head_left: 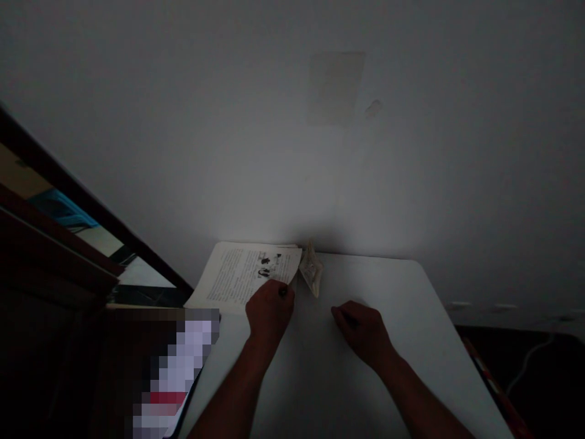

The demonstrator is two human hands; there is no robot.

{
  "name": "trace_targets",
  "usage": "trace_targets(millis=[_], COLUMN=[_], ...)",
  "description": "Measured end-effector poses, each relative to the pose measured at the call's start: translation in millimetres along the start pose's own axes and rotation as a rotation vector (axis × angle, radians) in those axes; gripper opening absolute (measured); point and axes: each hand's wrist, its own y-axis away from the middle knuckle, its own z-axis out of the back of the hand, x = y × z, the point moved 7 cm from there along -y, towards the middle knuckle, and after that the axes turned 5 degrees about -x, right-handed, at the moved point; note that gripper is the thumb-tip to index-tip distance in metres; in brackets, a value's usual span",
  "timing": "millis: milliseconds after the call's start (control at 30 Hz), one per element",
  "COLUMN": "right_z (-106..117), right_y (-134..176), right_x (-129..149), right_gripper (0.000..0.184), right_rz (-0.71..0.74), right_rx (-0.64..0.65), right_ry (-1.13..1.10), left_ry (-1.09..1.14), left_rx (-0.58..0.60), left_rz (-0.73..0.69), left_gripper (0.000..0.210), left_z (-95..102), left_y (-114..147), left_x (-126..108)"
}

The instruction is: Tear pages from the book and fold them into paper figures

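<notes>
My left hand [269,310] is closed in a fist at the lower right corner of an open book [223,277]. A small dark spot shows at its curled fingers, and I cannot make out whether they hold anything. To the right, my right hand [363,329] rests low over the white table [320,378], its fingers curled together and their inside hidden. Between and beyond the hands stands a folded paper shape [311,271], pale and pointed like a paper boat, close to the book's right edge. Neither hand visibly touches it. The book's page carries printed text and dark pictures.
A plain wall [256,152] rises right behind the table. A pixelated bright area [183,366] lies along the table's left side. Farther left are a dark frame [91,195] and a blue object [68,207]. A white cable [530,360] hangs at the right.
</notes>
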Motion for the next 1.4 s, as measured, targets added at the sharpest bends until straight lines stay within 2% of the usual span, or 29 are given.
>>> trace_targets(millis=[67,167,467,567,667,767,900,1167,1400], right_z=[0,1,0,-1,2,2,-4,-12,-13], right_y=[0,0,-1,0,0,-1,-3,-6,-4], right_x=[0,1,1,-1,-3,-2,4,11,9], right_gripper=[0.031,0.032,0.034,0.029,0.016,0.022,0.024,0.031,0.042], right_rz=[-0.005,-0.009,-0.02,-0.049,-0.086,-0.079,-0.031,0.076,0.041], right_rx=[0.005,0.014,0.039,0.055,0.006,-0.035,-0.008,0.073,0.105], right_ry=[-0.003,-0.001,0.008,-0.016,-0.088,-0.15,-0.185,-0.215,-0.21], left_ry=[0.116,0.421,0.607,0.637,0.646,0.625,0.591,0.547,0.56], left_rx=[0.014,0.054,0.011,-0.006,-0.024,-0.054,-0.071,-0.094,-0.124], left_rz=[0.061,0.161,0.23,0.245,0.249,0.209,0.139,0.141,0.176], left_gripper=[0.016,0.013,0.021,0.023,0.022,0.017,0.015,0.013,0.017], left_z=[-2.2,-10.1,-17.2,-18.1,-17.3,-12.9,-7.6,-5.6,-4.0], left_y=[-2,-6,-14,-14,-13,-10,-6,-6,-6], left_x=[6,17,34,34,33,27,17,17,20])
